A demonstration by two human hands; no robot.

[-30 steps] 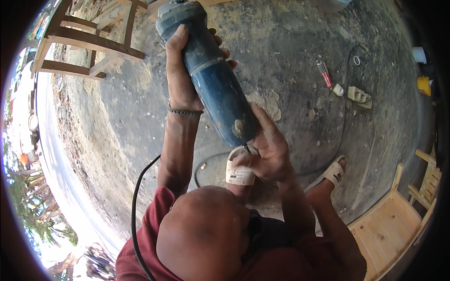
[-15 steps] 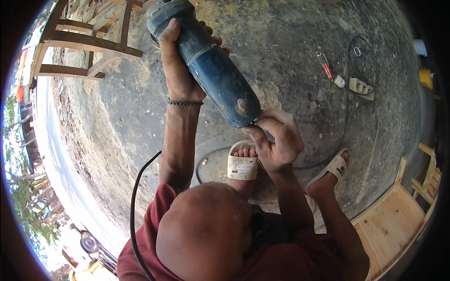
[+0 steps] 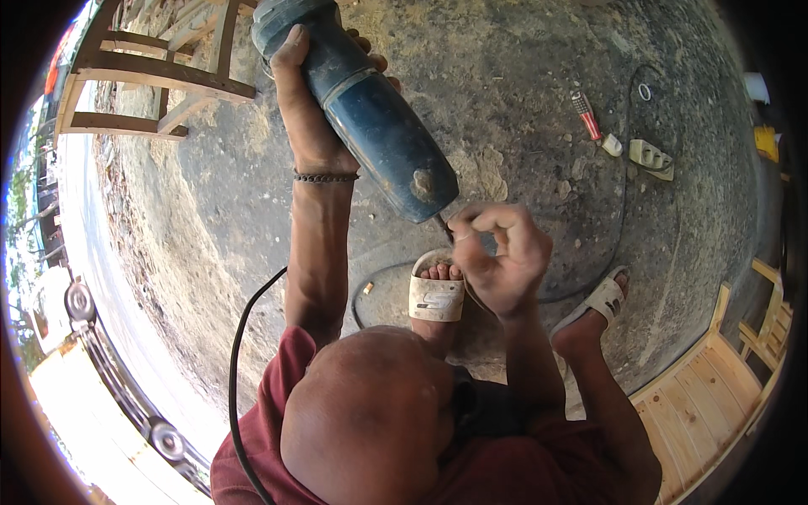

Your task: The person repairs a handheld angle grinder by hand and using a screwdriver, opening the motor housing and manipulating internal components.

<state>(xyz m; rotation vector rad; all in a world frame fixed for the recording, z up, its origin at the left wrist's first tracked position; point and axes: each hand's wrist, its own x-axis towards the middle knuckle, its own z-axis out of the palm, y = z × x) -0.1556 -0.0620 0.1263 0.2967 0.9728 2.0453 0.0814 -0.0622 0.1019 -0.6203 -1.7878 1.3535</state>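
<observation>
Socket strip, cord beyond right hand

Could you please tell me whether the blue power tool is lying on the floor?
No, the left hand holds the power tool above the floor.

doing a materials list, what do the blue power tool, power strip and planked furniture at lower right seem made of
Blue power tool: probably hard plastic, smooth and scuffed with a slight sheen; its dusty head end could be metal. Power strip: likely matte off-white plastic, judging by its moulded sockets. Planked furniture: pale wood, apparently unpainted, with grain showing.
</observation>
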